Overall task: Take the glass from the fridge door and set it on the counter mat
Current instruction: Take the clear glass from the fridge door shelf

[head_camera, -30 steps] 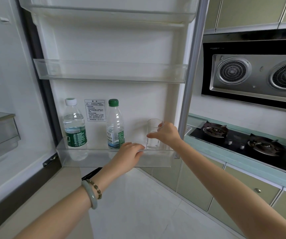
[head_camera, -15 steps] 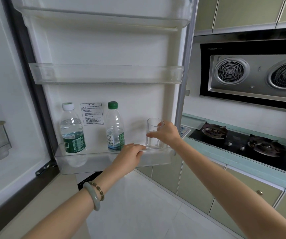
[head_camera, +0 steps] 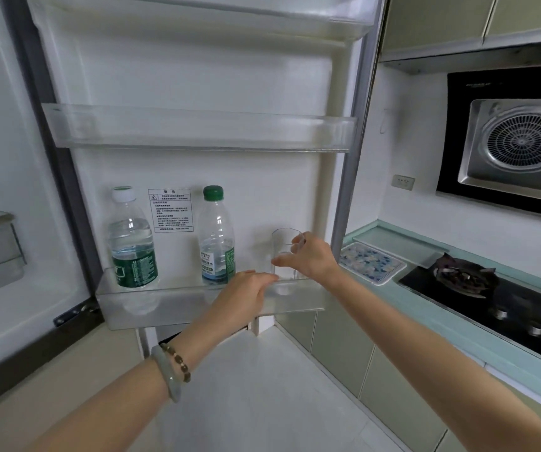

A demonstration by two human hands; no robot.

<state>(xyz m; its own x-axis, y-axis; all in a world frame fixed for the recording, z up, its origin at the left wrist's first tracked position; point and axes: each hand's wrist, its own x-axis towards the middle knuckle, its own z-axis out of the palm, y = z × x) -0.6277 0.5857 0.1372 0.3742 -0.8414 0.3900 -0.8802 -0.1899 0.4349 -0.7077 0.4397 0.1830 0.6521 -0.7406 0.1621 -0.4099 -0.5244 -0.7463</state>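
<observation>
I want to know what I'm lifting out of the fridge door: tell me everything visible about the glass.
The glass is a clear, colourless tumbler with a faceted, angular rim, and looks empty. It stands upright at the right end of the lowest door shelf, its base behind the shelf's transparent front wall. The right hand wraps it from the right, thumb across the front, fingers at the rim. The left hand rests on the shelf edge beside it.

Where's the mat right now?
The mat lies on the counter at the right of the head view, just past the fridge door's edge, between the door and the stove.
</observation>
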